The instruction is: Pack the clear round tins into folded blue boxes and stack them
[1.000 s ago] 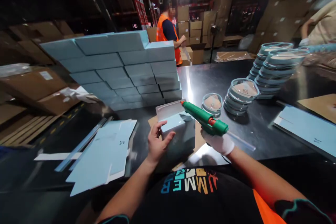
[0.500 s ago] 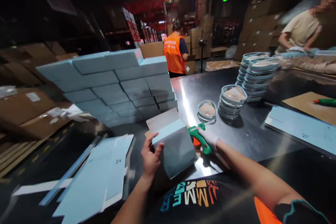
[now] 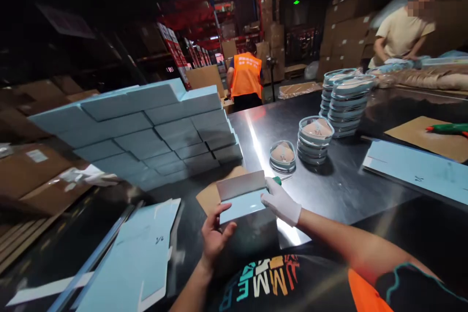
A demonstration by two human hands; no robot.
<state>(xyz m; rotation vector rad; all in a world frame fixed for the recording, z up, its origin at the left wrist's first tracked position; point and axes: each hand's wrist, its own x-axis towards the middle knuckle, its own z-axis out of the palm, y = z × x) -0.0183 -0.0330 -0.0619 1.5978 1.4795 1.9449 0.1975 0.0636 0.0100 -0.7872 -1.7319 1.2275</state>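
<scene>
A light blue cardboard box [image 3: 244, 207] with a raised greyish flap stands before me at the table's near edge. Bare, my left hand [image 3: 216, 235] grips its left edge, thumb in front and fingers behind. My right hand [image 3: 282, 203], in a white glove, closes on the box's right end beside the flap. Just behind the gloved fingers, part of a green glue gun [image 3: 278, 180] shows, its nozzle pointing right; the rest is hidden. Brown cardboard [image 3: 208, 198] lies behind the box.
A wall of stacked blue boxes [image 3: 146, 131] rises at left behind flat blue sheets [image 3: 146, 248]. Round clear-sided packs [image 3: 315, 141] stand in stacks at right. Farther right are a blue sheet [image 3: 417, 170], brown card [image 3: 427, 134] and another green tool [image 3: 449, 129]. Two people work beyond.
My right hand has come off the green glue gun and onto the box's right end. The box has turned and tipped, its blue strip now nearly level. The person in orange has turned away.
</scene>
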